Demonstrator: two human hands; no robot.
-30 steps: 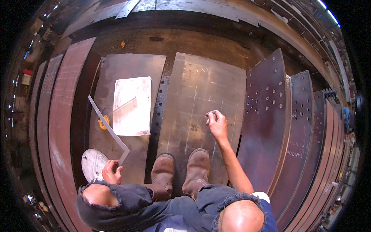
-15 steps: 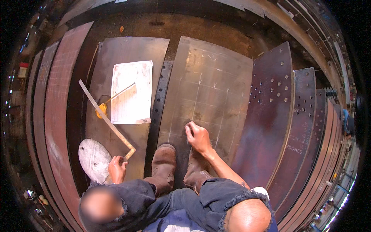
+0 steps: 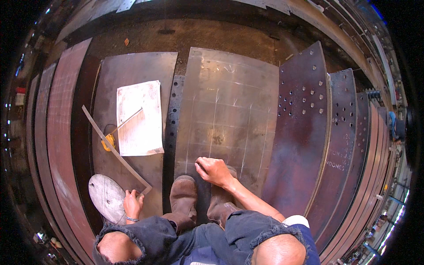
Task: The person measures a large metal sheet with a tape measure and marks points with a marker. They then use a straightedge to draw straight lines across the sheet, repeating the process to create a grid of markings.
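Observation:
My left hand [image 3: 133, 204] closes its fingertips around the short leg of a steel square [image 3: 118, 155], whose long leg slants away over the left steel plate [image 3: 132, 62]. Right beside that hand lies an oval metal disc [image 3: 106, 198] with small holes. My right hand [image 3: 214, 171] is closed in a pinch at the near edge of the right plate [image 3: 229, 117], just above my boots; what the fingers hold is hidden. Pale lines form a grid with arrow marks on this plate. A yellow tape measure [image 3: 108, 142] sits beside the square, its blade drawn out over a paper sheet [image 3: 139, 128].
Between the two plates runs a dark strip with holes [image 3: 173, 104]. Upright drilled steel plates [image 3: 304, 128] stand in a row at the right. More long steel members [image 3: 66, 128] line the left side. Brown floor [image 3: 212, 33] shows beyond the plates.
My right hand has moved left and nearer to me, toward the plate's near left corner. The square's long leg looks thinner and turned on edge. The whole view has shifted slightly.

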